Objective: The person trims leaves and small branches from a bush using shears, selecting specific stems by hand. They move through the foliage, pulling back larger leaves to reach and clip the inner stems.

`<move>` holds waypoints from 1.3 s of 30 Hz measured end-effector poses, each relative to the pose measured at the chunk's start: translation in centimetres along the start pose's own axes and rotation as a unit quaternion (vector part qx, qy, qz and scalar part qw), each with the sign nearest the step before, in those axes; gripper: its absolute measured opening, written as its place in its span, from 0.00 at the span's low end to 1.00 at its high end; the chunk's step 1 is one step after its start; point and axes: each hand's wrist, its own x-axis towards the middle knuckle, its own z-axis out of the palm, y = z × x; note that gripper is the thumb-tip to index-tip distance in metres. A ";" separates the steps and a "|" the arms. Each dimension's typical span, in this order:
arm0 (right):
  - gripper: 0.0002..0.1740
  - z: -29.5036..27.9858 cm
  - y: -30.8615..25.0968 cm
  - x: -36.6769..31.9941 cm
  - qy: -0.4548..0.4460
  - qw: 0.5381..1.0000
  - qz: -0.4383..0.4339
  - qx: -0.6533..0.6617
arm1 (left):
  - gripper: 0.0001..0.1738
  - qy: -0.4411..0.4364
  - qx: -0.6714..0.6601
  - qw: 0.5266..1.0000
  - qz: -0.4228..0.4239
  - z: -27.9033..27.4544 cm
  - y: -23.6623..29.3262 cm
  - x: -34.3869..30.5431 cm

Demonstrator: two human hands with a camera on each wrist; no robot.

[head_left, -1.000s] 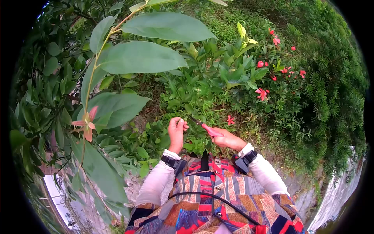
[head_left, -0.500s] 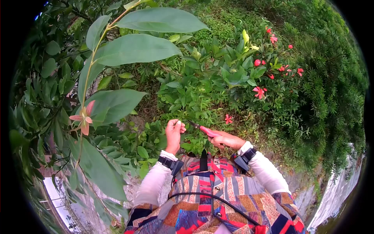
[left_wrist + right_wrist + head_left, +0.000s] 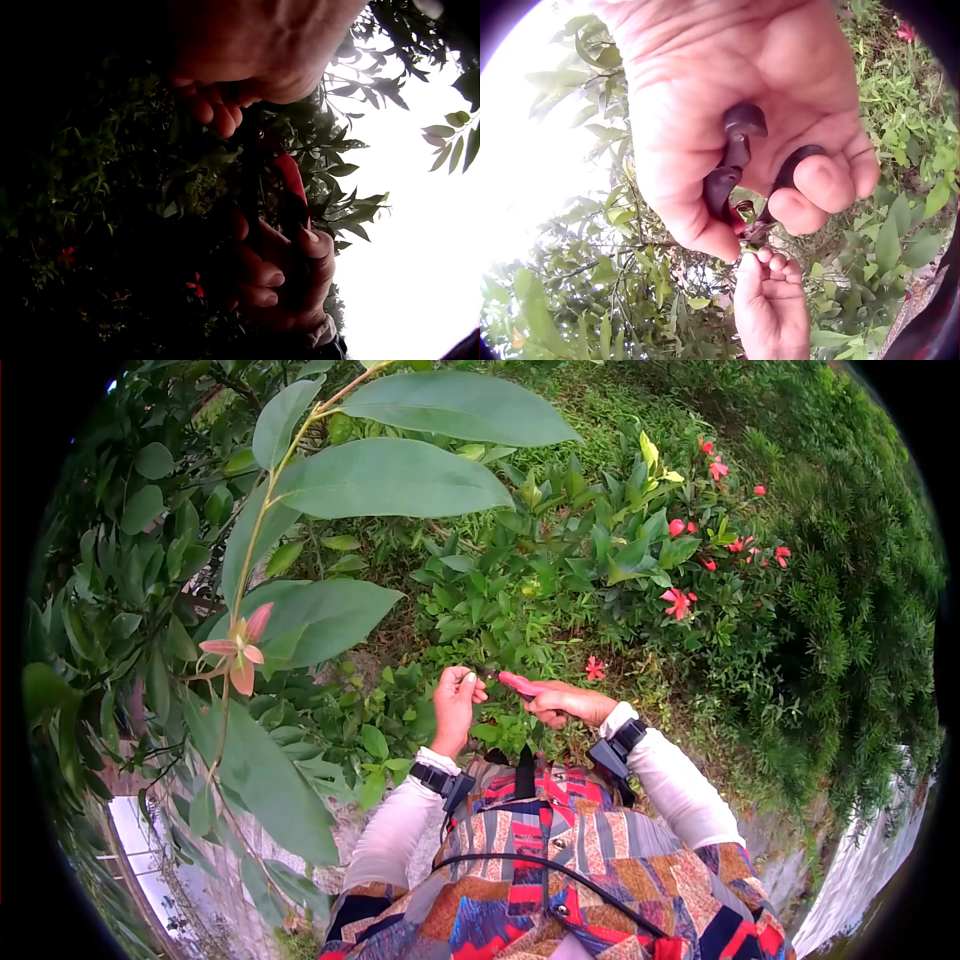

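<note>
My right hand (image 3: 578,705) holds a pair of pruning shears (image 3: 520,683) with red and dark handles. In the right wrist view the dark handle ends (image 3: 724,184) lie across the palm, two fingers curl over the other handle, and a small coil spring shows between the handles. The shears point at my left hand (image 3: 455,705), which is raised in front of the body with fingers bent and thumb tip at the index finger. A small green bit of plant (image 3: 752,251) shows at that pinch. The blades are mostly hidden beside the left fingertips.
A leafy branch (image 3: 400,478) hangs close to the head camera at left. Green shrubs (image 3: 560,550) fill the ground ahead, with red flowers (image 3: 678,603) at right. A dense hedge (image 3: 830,580) stands on the far right. A black cable (image 3: 600,898) crosses the patterned shirt.
The shears have moved closer to the left hand and their blades, seen earlier pointing at its fingers, now overlap the fingertips. The left hand stays about where it was.
</note>
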 end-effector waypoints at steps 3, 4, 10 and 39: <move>0.43 -0.1 -0.1 -0.1 -0.003 1.000 -0.003 0.012 | 0.04 -0.009 0.014 1.000 0.002 -0.2 0.0 0.1; 0.43 0.0 -0.3 -0.2 0.003 1.000 0.001 0.014 | 0.04 -0.016 0.025 1.000 0.005 -0.3 0.1 0.1; 0.45 -0.5 0.5 -1.1 0.025 0.992 -0.016 0.123 | 0.07 -0.067 0.041 0.997 -0.007 0.4 -0.7 -0.8; 0.47 2.1 -0.4 -5.2 0.191 0.977 -0.100 0.006 | 0.38 -0.026 0.215 0.976 -0.012 4.0 2.1 9.7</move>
